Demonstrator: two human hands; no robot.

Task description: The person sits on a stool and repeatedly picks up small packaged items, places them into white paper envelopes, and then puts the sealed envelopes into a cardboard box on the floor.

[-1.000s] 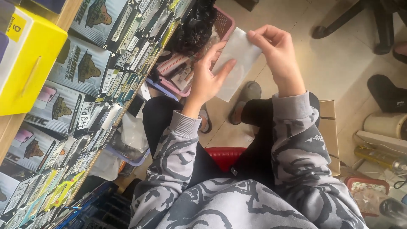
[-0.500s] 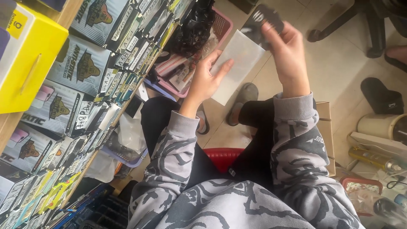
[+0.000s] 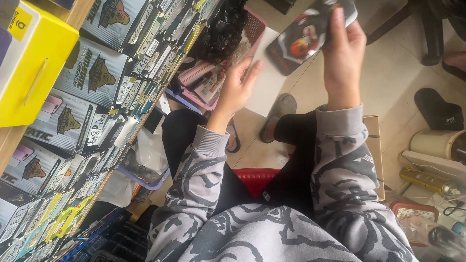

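Two hands raised, upper centre of frame. Left hand (image 3: pixel 240 87), fingers extended, grip pinching white sleeve (image 3: pixel 267 80) along its edge, just beside pink basket (image 3: pixel 252 29). Right hand (image 3: pixel 342 58), grip pressed on dark printed card (image 3: pixel 303 41) at top. Open floor (image 3: pixel 393 73) rightward.

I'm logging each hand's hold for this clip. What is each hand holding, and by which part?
The right hand pinches the dark glossy card at its upper end. The left hand holds the white sleeve by its side edge.
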